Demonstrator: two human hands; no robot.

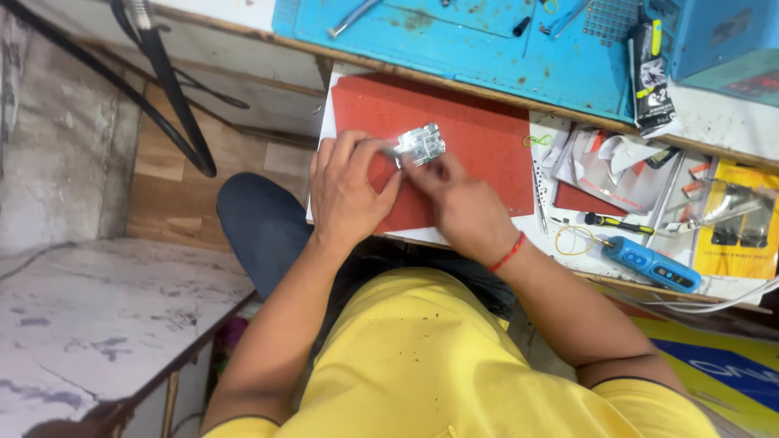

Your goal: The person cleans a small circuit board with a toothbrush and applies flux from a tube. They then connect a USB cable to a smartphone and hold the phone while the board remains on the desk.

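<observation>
I see both hands meeting over a red mat (471, 130) that lies on the table (714, 122). My left hand (347, 195) has its grip closed on a small silver metal part (420, 146), thumb and fingers pinching its left end. My right hand (462, 207) touches the same part from the right and below, fingertips closed against its edge. The part sits just above the mat's near-left area, held between the two hands; I cannot tell whether it rests on the mat. A red thread band (507, 253) circles the right wrist.

To the right of the mat, near the table edge, lies a blue electric screwdriver (649, 264), with a black-and-yellow hand screwdriver (617, 223) just beyond it. A blue work mat (487, 49) with loose tools covers the far side of the table.
</observation>
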